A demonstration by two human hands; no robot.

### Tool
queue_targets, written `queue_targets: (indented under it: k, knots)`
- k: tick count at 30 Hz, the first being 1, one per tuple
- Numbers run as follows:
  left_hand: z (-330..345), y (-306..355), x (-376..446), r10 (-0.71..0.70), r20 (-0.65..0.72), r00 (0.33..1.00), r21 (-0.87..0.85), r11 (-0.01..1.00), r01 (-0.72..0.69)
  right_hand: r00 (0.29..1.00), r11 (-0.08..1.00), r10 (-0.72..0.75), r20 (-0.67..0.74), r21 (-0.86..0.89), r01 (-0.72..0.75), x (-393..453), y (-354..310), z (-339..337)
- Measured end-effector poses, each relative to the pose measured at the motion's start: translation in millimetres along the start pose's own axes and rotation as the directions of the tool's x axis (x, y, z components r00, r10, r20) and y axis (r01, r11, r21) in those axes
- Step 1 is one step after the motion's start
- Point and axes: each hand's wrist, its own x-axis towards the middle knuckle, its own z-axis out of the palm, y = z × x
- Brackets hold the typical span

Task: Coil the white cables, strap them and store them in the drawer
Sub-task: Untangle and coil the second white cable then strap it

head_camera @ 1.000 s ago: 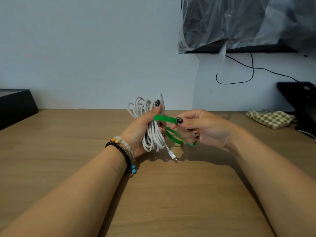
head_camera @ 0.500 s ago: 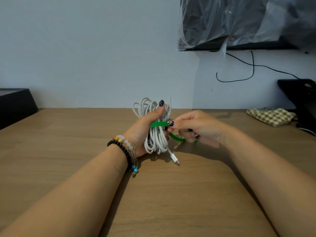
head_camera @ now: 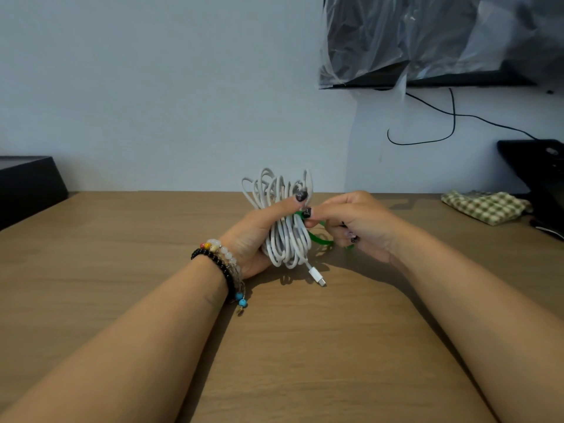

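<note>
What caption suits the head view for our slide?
Left hand grips the coiled white cable above the wooden table; right hand pinches a green strap against it.

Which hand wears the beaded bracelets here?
The left hand, gripping the white cable coil; its wrist carries the bracelets. The right hand, pinching the green strap, has a bare wrist.
</note>
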Motion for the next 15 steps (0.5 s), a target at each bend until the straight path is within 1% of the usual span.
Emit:
queue_targets:
  k: [3,6,10,15]
  knots:
    - [-1,0,1,-0.017,-0.019,1.0,0.007,1.0,0.017,1.0,1.0,-0.001,-0.004,0.018,0.001,-1,0,0]
    - [-3,0,2,-0.013,0.0,1.0,-0.035,0.999,0.013,1.0,0.999,-0.004,0.022,0.052,0.003,0,0,-2]
    - [-3,5,2,0.017,0.061,0.998,-0.138,0.99,-0.008,0.993,0.991,-0.043,0.109,0.133,0.028,0,0,-5]
    - [-5,8,2,0.037,0.134,0.99,-0.314,0.949,0.007,0.984,0.993,-0.049,0.173,0.112,0.03,1,-1,-12]
